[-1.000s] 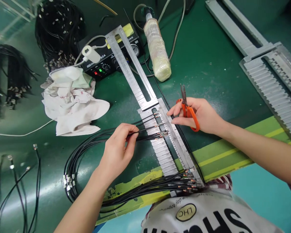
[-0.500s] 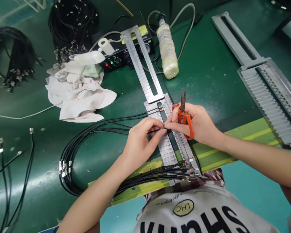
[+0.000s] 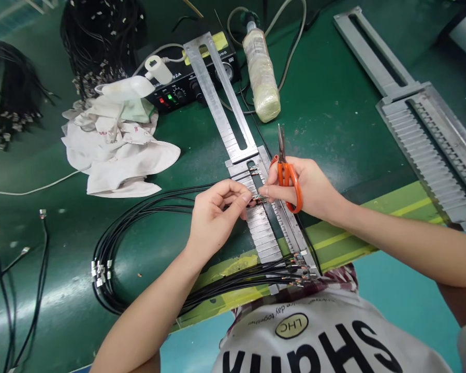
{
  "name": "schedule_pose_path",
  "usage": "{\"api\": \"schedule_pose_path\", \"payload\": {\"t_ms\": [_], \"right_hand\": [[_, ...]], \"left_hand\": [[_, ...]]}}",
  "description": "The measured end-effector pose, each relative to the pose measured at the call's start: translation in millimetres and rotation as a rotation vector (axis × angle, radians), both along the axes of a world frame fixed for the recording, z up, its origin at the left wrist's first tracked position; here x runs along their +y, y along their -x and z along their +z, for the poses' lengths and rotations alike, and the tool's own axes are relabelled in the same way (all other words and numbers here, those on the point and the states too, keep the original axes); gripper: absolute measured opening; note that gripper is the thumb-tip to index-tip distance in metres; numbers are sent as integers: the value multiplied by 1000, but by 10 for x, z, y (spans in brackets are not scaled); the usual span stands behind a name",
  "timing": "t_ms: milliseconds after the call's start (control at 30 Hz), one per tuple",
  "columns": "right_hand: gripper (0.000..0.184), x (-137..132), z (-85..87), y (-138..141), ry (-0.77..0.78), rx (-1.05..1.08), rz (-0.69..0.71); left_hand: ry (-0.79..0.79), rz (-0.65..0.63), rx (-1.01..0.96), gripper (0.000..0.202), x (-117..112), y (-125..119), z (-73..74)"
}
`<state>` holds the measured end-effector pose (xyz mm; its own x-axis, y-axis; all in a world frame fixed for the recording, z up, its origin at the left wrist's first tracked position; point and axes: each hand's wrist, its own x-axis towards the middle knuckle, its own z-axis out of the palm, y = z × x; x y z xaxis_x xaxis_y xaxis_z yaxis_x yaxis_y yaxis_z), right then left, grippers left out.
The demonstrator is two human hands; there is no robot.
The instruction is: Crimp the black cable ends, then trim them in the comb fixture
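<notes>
Over the slotted metal fixture (image 3: 270, 254), my left hand (image 3: 217, 212) is closed in a pinch on a black cable near its stripped end. The small wires (image 3: 260, 199) of that end show between my two hands. My right hand (image 3: 306, 186) holds orange-handled scissors (image 3: 289, 181) in its palm, blades pointing up and away from me. Its thumb and forefinger are close to the wire end; whether they grip a wire I cannot tell. A looped bundle of black cables (image 3: 104, 235) runs from the fixture round to the left and back, with bare ends (image 3: 301, 269) at the fixture's near end.
A second metal fixture (image 3: 431, 134) lies to the right. Behind stand a black control box (image 3: 186, 85) with lit lamps, a wrapped bottle (image 3: 262, 77) and white gloves (image 3: 120, 150). More cable bundles (image 3: 101, 41) lie at the back left, loose cables (image 3: 42, 259) at the left.
My fingertips, which met at the cable end, have moved slightly apart, so the wires show between them. The scissors remain in my right hand. The whole view has shifted a little.
</notes>
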<state>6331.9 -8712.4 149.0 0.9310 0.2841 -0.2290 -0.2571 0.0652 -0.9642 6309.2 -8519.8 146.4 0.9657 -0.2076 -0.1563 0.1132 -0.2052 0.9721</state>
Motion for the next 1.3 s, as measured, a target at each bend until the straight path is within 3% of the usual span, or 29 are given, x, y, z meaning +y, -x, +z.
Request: {"api": "schedule_pose_path", "payload": {"t_ms": [500, 633, 833, 933, 1067, 1300], "right_hand": [[38, -66, -158, -48, -118, 79, -24], [38, -82, -223, -86, -118, 71, -45], [33, -122, -261, -170, -48, 30, -17], [31, -195, -296, -233, 44, -79, 29], [31, -371, -401, -318, 190, -181, -21], [31, -508, -499, -374, 177, -190, -95]], "left_hand": [[-241, -65, -219, 10, -50, 17, -97], [-331, -68, -291, 21, 38, 30, -147], [-502, -52, -465, 5, 209, -58, -278], [-580, -54, -547, 7, 240, -134, -353], [-649, -83, -584, 12, 273, -220, -471], [-723, -111, -622, 16, 306, -283, -571]]}}
